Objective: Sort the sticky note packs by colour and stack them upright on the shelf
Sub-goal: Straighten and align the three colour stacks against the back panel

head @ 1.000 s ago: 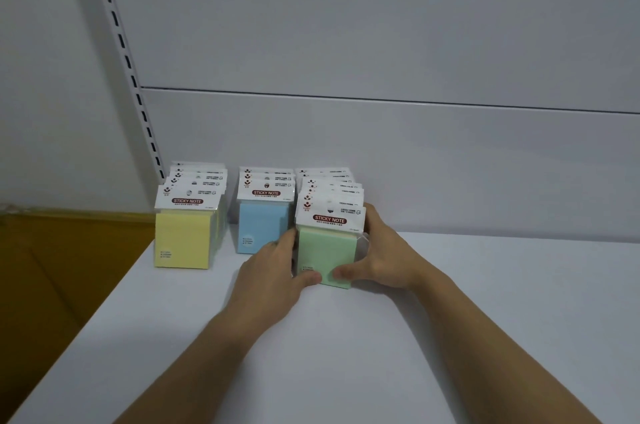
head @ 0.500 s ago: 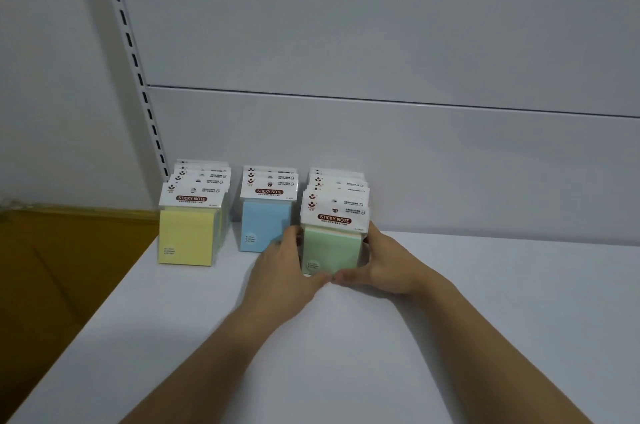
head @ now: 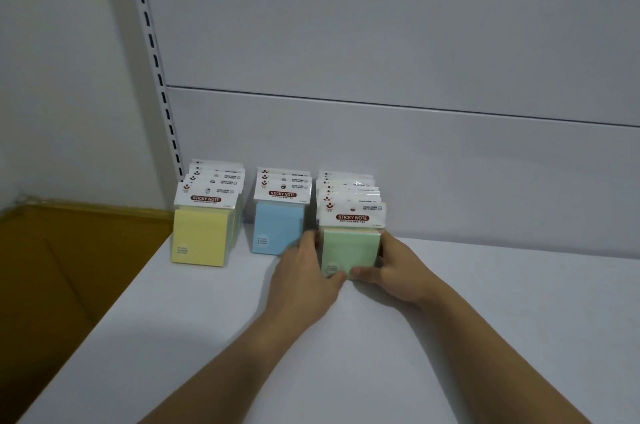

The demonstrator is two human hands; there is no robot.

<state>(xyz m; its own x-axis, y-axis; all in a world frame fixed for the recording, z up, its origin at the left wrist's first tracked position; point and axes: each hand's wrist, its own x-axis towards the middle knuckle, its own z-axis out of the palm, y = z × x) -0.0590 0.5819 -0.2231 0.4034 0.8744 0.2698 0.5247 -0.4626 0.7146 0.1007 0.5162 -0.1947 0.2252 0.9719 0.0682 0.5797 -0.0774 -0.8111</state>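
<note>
Green pack [head: 348, 250] stands upright at the near end of the right row on the shelf [head: 502, 319]. Left hand [head: 304, 271] and right hand [head: 398, 267] grip its sides, fingers curled round it — we should push evenly, squaring it against the packs behind [head: 346, 196].

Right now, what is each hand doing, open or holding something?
Left hand: grips the left side of the front green pack.
Right hand: grips its right side.

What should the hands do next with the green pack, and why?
Probably let go. The left hand and right hand grip the green pack, which already stands upright on the shelf at the front of the green row.
</note>
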